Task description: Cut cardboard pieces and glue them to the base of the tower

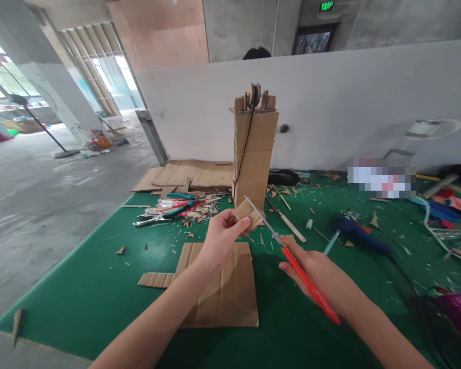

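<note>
Between the thumb and fingers of my left hand is a small cardboard piece. My right hand grips red-handled scissors, their blades pointing up and left against or just in front of that piece. Whether the blades are cutting into it I cannot tell. Beneath my left forearm a large cardboard sheet lies flat, with a narrow cardboard strip at its left edge. Behind both hands a tall cardboard tower stands upright, a black cord hanging from the wheel on its top.
Pliers and scraps lie on the green table left of the tower. To the right are a blue glue gun, a wooden stick and a purple object. A white partition runs behind.
</note>
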Tool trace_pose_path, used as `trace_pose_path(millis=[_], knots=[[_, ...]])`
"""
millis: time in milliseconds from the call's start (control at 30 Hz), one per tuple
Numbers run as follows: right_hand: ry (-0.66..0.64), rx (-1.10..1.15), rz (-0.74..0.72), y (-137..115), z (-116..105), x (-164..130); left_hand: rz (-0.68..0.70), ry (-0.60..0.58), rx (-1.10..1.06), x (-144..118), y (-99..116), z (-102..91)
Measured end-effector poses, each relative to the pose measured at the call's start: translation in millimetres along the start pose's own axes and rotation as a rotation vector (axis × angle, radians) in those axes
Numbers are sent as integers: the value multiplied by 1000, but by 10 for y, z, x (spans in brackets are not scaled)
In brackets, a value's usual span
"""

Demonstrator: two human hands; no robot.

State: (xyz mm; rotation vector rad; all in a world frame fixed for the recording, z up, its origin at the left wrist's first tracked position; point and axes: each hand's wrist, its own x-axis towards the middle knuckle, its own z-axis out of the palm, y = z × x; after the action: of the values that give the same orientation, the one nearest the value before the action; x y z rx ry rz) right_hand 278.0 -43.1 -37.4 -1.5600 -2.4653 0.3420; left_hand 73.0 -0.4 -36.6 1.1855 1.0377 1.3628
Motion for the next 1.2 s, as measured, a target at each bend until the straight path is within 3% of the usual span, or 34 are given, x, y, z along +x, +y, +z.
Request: trace_pose_path(millis=[433,533,633,733,833,1200], knots=[[235,-223,-142,141,207,-29,-117,15,-169,-22,-45,46],[260,-166,-132,110,222,-51,-106,-11,-148,-28,-49,58],[274,48,-42,101,231,-48,-81,-12,-150,-38,-31,60],[235,410,57,147,236,-39,-102,9,-190,-44,0,47],[132,690,32,206,203,-79,-143,15,-244,-40,39,31],[-29,499,-99,32,-88,-143,-50,-5,-168,-25,145,27]])
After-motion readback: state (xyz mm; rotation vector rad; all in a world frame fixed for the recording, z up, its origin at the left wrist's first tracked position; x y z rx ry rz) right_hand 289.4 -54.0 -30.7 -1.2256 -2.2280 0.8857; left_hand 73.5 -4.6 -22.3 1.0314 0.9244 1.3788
